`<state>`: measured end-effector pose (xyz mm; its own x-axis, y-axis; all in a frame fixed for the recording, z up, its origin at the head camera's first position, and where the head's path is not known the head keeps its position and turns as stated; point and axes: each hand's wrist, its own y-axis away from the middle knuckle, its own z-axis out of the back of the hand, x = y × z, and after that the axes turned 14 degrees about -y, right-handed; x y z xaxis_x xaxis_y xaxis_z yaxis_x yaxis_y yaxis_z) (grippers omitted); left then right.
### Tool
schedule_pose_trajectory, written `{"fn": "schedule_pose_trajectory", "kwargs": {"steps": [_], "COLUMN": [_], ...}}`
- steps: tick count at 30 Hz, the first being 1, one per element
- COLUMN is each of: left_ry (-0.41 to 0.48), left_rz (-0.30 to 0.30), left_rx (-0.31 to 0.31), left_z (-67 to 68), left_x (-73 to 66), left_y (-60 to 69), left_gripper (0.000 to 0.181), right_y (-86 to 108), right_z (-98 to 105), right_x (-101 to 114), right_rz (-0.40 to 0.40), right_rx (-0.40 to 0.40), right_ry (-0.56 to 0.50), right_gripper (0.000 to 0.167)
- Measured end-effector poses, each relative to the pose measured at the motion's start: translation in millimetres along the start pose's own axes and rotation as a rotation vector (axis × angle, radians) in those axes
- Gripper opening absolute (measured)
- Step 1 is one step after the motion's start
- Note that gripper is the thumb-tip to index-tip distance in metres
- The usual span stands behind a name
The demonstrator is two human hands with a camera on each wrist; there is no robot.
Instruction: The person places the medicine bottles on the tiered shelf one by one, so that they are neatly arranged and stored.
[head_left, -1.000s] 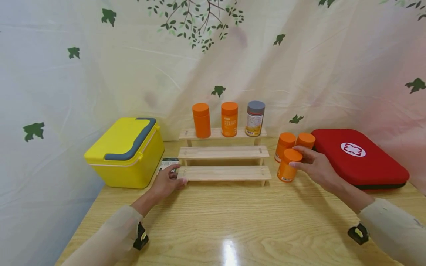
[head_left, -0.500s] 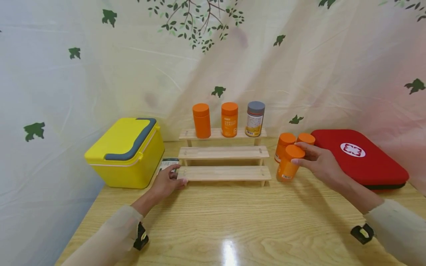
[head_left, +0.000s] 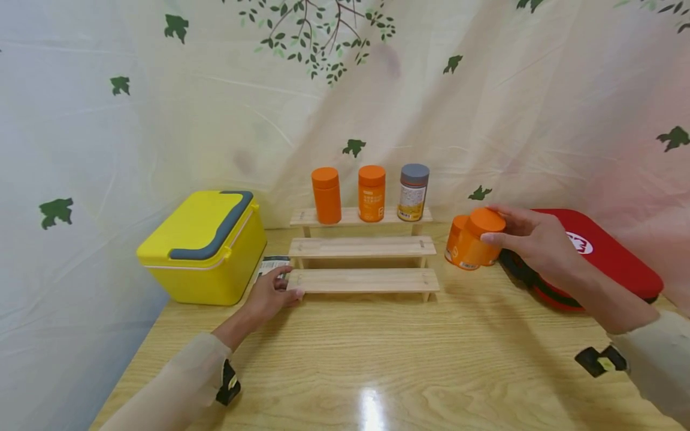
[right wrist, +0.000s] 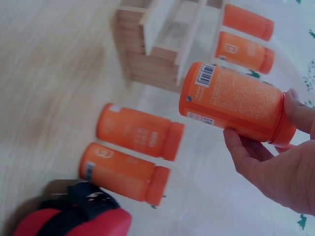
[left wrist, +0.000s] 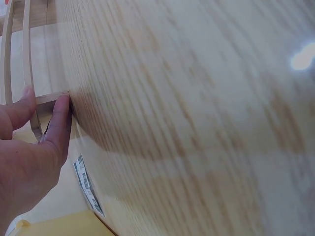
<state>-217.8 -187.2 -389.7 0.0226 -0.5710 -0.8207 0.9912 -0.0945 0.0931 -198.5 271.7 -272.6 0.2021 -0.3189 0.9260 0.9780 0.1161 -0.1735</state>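
Observation:
My right hand (head_left: 539,239) holds an orange bottle (right wrist: 231,103) by its lid end, thumb and fingers on either side. The bottle is raised off the table and slightly tilted. Two more orange bottles stand on the table, a nearer one (right wrist: 140,130) and another (right wrist: 123,172) beside it; in the head view the held bottle partly covers them. A three-tier wooden shelf (head_left: 363,280) stands at mid-table. My left hand (head_left: 269,296) grips the left end of its lowest tier between thumb and finger. On the top tier are two orange bottles (head_left: 372,194) and a grey-capped one (head_left: 412,194).
Left of the shelf sits a yellow box (head_left: 199,239) with a blue-grey handle. A printed packet (head_left: 272,263) lies between them. On the right is a red case (head_left: 620,257) with a white emblem, partly behind my right arm. A patterned cloth (head_left: 345,108) hangs behind.
The right hand has lifted the front orange bottle off the table, tilting it and moving it up and slightly right. My left hand stays at the shelf end.

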Motion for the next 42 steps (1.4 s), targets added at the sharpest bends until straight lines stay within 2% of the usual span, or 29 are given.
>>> {"fn": "schedule_pose_trajectory", "kwargs": {"steps": [2, 10, 16, 23, 27, 42], "left_ry": [-0.002, -0.012, -0.026, -0.028, -0.023, -0.009], "left_rz": [-0.003, -0.001, 0.001, 0.010, 0.016, 0.031], "left_rx": [0.000, -0.003, -0.007, -0.007, -0.008, -0.004], "left_z": [-0.2, -0.9, -0.4, -0.1, -0.2, 0.4], "left_x": [0.4, 0.1, -1.4, -2.3, -2.6, -4.4], "left_y": [-0.2, -0.8, 0.0, 0.3, 1.5, 2.9], "left_gripper": [0.062, 0.062, 0.061, 0.062, 0.062, 0.061], "right_y": [-1.5, -10.3, -20.5, -39.1, -48.1, -76.6], "right_z": [0.1, -7.9, -31.4, -59.4, -76.6, -124.8], "right_x": [4.9, 23.8, 36.7, 43.6, 47.2, 56.2], "right_rz": [-0.005, -0.042, -0.003, 0.049, 0.049, 0.079], "right_rx": [0.000, 0.045, 0.073, 0.131, 0.158, 0.218], "right_ry": [-0.023, -0.005, -0.097, -0.104, -0.128, -0.261], "right_gripper": [0.064, 0.068, 0.057, 0.062, 0.066, 0.061]}}
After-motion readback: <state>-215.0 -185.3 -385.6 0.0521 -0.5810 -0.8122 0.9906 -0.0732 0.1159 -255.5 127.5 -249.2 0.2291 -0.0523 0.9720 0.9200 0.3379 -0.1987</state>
